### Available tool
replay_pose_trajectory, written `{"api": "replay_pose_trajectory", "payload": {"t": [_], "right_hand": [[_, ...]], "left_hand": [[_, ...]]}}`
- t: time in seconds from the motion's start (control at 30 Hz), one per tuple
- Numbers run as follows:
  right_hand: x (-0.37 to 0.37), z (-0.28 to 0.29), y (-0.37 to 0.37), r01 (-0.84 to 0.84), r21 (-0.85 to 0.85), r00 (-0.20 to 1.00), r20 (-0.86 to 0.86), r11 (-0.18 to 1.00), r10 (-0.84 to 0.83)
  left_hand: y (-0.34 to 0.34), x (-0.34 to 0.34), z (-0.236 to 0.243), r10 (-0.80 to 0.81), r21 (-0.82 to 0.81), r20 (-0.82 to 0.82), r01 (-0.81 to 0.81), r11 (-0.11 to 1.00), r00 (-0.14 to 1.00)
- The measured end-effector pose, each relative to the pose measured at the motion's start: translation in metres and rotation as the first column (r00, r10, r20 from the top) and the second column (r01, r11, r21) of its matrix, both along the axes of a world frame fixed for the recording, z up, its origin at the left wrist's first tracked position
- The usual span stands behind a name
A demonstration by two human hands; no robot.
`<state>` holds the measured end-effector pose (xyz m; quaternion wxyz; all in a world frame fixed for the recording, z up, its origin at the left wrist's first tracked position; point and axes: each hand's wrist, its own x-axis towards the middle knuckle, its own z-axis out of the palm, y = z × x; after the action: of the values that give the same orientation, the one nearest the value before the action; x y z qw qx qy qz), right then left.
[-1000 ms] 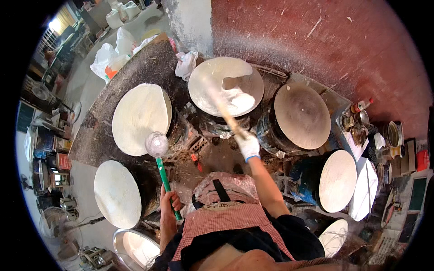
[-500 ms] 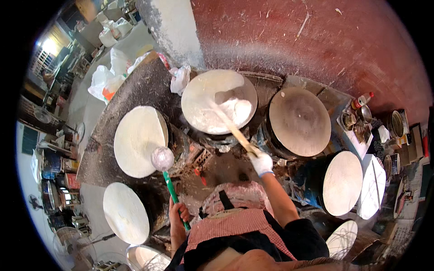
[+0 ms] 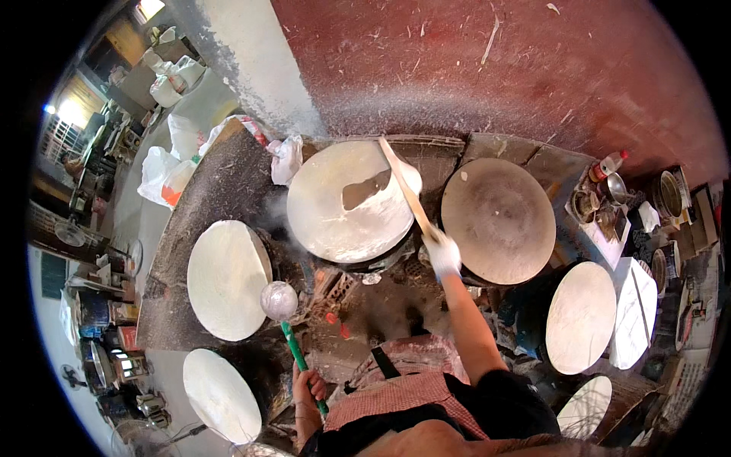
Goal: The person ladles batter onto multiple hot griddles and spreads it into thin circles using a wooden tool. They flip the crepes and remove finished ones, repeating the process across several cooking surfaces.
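My right hand (image 3: 443,255), in a white glove, grips a wooden batter spreader (image 3: 412,199). The spreader's blade lies across the right side of the round griddle (image 3: 329,217) in the middle. Pale batter coats most of that griddle, with a dark bare patch (image 3: 362,193) beside the blade and a thicker white blob at the right rim. My bare left hand (image 3: 308,386) is closed round the green handle of a ladle (image 3: 279,302). The ladle's rounded metal bowl hangs near the right edge of the left griddle (image 3: 228,283), which carries a pale sheet.
Right of the middle stands a brownish griddle (image 3: 499,221) without batter. More pale-covered rounds sit at lower left (image 3: 221,397), right (image 3: 581,318) and lower right (image 3: 585,408). A red wall (image 3: 487,68) rises behind. Bowls and a red-capped bottle (image 3: 609,165) crowd the right ledge.
The spreader blade has swept from the griddle's middle to its far right side, widening the batter coat. The bare patch has shrunk. The whole view has shifted slightly; the ladle stays in my left hand.
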<state>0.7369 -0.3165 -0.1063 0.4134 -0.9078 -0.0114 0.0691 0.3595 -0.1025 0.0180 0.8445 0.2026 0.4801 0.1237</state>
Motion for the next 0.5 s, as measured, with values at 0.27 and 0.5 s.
{"api": "replay_pose_trajectory", "payload": {"t": [0.27,0.5], "right_hand": [[0.050,-0.026,0.029,0.141,0.705,0.974,-0.223,0.695,0.029],[0.009,0.017,0.015,0.180,0.649,0.936,-0.345,0.739,0.075]], "left_hand": [[-0.011,-0.012,0.008,-0.069,0.073,0.035,0.066,0.995,0.997],[-0.002,-0.008,-0.004,0.051,0.027,0.028,-0.052,0.998,0.998]]}}
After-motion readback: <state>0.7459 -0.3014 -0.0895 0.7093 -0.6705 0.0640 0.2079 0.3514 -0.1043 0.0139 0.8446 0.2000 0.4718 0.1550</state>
